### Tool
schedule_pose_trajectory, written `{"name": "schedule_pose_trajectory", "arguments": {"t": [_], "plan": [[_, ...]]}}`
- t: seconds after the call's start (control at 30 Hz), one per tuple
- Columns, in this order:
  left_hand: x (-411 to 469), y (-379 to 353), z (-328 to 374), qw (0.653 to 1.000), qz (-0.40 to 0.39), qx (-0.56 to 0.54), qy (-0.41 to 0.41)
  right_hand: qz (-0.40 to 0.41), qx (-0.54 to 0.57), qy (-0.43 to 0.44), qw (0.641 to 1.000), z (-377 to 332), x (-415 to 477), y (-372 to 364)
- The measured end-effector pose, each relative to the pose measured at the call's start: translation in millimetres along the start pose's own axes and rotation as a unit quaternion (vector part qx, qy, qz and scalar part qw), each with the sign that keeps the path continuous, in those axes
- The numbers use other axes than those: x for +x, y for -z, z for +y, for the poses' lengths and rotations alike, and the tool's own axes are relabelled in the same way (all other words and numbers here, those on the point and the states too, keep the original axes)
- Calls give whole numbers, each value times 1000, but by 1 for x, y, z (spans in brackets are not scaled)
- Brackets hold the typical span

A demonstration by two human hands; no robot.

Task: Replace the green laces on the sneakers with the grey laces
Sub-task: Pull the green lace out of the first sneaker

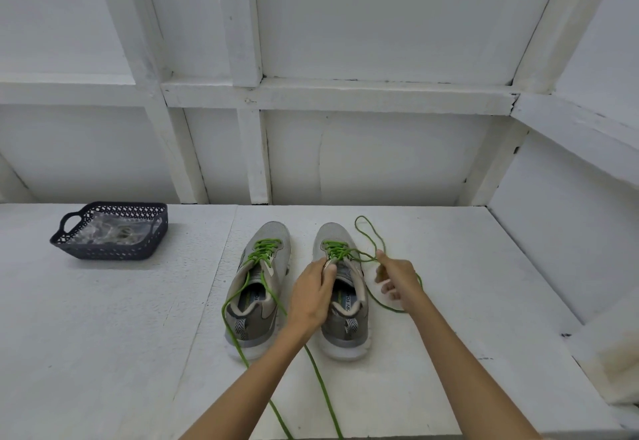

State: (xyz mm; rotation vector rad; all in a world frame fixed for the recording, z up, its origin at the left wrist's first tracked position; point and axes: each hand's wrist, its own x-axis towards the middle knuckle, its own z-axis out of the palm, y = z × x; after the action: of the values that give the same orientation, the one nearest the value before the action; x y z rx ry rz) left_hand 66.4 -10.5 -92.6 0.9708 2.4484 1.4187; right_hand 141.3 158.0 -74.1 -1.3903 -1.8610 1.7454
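Head | green laces [264, 249] untied, loose ends trailing | sneakers [276, 230] grey

Looks like a bare makeshift work booth tbh, not a lived-in room: white-painted panel wall with chunky battens [345, 93] at 12 o'clock, wrapping round at 3. Rough white board tabletop [103, 336], with just a dark perforated plastic basket [110, 253] at 10 o'clock and grey mesh sneakers [275, 234] at 6.

White panelled walls [380, 24] crossed by white-painted beams [332, 95] rise behind a white tabletop [103, 336] made of boards with visible seams. A raised ledge [605, 353], perhaps stained, runs along the right. Light is soft, even.
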Motion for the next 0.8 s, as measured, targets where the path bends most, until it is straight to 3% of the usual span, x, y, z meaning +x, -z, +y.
{"name": "schedule_pose_trajectory", "arguments": {"t": [0.1,0.23,0.3,0.4,0.5,0.8], "plan": [[14,8,-2,999,-4,28,31,-59,-191,-7,980,9,-3,9],[42,18,0,994,-45,65,70,53,-301,98,947,10,-9,2],[52,24,4,991,-76,71,81,75,-265,170,946,2,-13,-4],[62,28,5,989,-91,81,86,5,-164,225,960,-11,-20,-13],[69,31,7,987,-85,97,99,-56,-134,226,963,-6,-23,-28],[83,43,12,975,-181,82,104,-57,-109,211,970,15,-33,-42]]}}
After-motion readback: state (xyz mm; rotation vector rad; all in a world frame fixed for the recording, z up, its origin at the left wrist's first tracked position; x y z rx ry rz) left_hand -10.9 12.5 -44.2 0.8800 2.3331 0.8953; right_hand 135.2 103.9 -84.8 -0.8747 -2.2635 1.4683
